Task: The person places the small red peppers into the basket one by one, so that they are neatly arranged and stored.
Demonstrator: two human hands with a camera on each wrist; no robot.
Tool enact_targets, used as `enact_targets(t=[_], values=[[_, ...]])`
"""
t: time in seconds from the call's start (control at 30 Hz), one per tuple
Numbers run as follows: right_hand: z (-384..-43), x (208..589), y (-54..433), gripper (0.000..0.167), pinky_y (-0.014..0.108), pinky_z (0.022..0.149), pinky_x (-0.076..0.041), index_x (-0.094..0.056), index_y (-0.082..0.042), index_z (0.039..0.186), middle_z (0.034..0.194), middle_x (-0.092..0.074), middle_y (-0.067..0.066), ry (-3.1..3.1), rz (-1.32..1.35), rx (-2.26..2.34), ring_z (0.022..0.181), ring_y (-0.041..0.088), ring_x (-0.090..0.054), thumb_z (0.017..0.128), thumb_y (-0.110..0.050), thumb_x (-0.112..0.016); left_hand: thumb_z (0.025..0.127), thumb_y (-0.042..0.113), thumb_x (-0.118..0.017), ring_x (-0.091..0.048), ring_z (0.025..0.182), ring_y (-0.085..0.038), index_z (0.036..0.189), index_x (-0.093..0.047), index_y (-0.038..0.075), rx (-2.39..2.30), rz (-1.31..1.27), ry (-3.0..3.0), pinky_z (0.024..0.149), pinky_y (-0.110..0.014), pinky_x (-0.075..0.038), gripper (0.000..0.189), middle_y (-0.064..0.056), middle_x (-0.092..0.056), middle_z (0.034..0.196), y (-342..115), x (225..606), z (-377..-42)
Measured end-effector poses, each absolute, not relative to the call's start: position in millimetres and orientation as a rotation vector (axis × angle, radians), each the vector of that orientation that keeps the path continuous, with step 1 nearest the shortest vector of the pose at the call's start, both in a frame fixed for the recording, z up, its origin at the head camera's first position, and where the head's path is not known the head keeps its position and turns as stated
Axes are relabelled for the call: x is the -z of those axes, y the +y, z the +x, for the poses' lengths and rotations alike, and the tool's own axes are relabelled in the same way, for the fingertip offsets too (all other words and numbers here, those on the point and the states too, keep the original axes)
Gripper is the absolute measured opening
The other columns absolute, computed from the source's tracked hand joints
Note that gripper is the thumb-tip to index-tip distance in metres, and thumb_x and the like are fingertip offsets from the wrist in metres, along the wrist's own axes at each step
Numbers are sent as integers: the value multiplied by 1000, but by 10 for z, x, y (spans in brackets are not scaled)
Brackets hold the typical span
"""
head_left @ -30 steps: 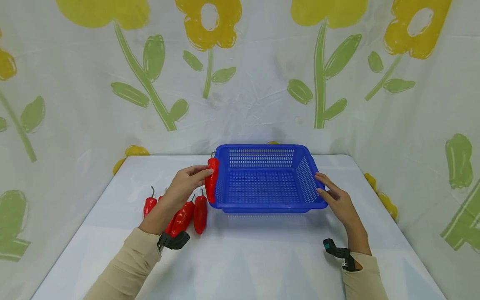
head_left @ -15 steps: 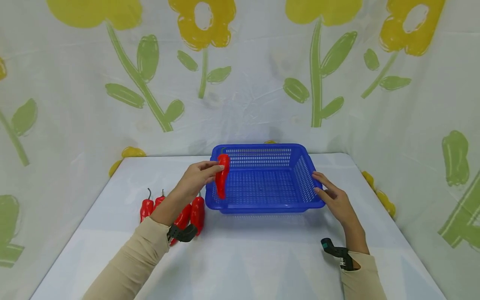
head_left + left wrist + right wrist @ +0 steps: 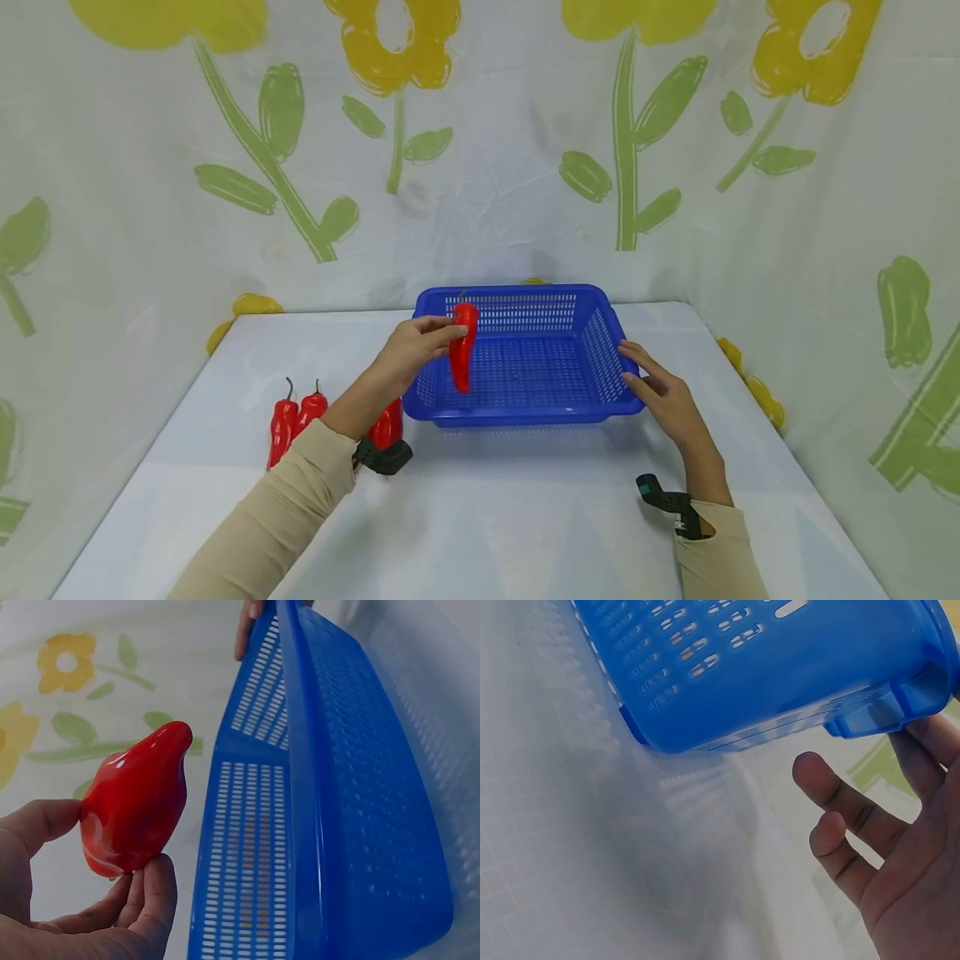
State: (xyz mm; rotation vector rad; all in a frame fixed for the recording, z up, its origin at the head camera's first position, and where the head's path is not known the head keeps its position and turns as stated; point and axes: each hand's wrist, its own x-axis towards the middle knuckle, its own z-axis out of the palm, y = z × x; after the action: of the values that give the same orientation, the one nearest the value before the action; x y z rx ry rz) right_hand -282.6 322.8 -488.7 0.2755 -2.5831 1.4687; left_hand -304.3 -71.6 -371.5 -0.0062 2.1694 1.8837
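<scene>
My left hand [image 3: 422, 343] pinches a red chili pepper [image 3: 462, 348] between thumb and fingers. It hangs nearly upright over the left part of a blue plastic basket [image 3: 510, 412]. In the left wrist view the pepper [image 3: 139, 799] shows end-on, beside the basket's slotted wall [image 3: 244, 825]. At the basket's right side, my right hand [image 3: 666, 400] holds the rim with its fingertips. The right wrist view has fingers tucked under the rim's lip [image 3: 889, 712], while two more fingers [image 3: 855, 810] stay apart from the basket wall.
Several red peppers [image 3: 283, 429] lie on the white table [image 3: 525, 517] left of the basket, partly hidden by the left forearm; another pepper [image 3: 387, 425] shows beside the left wrist. A flower-printed white cloth [image 3: 487, 167] hangs behind and around the table.
My left hand has carried the pepper rightward, from the basket's left rim to above its inside. The right hand stays at the right rim. The whole view has shifted slightly.
</scene>
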Motion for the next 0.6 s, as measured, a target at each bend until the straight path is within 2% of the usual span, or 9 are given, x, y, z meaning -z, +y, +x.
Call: enact_targets(t=[0.1,0.17,0.4,0.47,0.6], values=[[-2806,4867,3206,49,47,107,-43,-45,-24,152,160,-34,-3,-2592,269,-1458,146,29,-33,104,-31,-56,95,30,-70,-56,124,-31,143,-50,1,-1871,2,2176,109,-43,-43,59,-15,-56,136,-674,3711,-3054],[-2793,4853,3197,49,46,106,-43,-46,-26,151,160,-34,-4,-2590,273,-1459,145,28,-34,104,-32,-56,95,29,-70,-57,123,-30,141,-51,1,-1876,3,2173,109,-44,-42,58,-15,-57,135,-635,3712,-3075],[-2788,4856,3192,48,61,107,-38,-48,-23,150,159,-36,-2,-2546,305,-1513,146,30,-32,103,-30,-57,95,26,-71,-59,121,-31,139,-52,-1,-1895,2,2150,106,-42,-45,55,-16,-58,134,-509,3732,-3162],[-2786,4848,3191,48,62,108,-36,-48,-22,150,159,-36,-2,-2541,308,-1509,146,30,-31,104,-28,-57,95,25,-70,-58,122,-31,139,-51,-2,-1906,10,2127,107,-42,-45,55,-17,-57,134,-467,3734,-3174],[-2709,4703,3135,48,64,108,-35,-47,-12,150,159,-36,7,-2537,323,-1515,146,34,-29,104,-22,-57,95,24,-70,-58,121,-32,138,-52,-3,-1912,35,2103,107,-42,-45,54,-18,-58,134,-396,3746,-3194]])
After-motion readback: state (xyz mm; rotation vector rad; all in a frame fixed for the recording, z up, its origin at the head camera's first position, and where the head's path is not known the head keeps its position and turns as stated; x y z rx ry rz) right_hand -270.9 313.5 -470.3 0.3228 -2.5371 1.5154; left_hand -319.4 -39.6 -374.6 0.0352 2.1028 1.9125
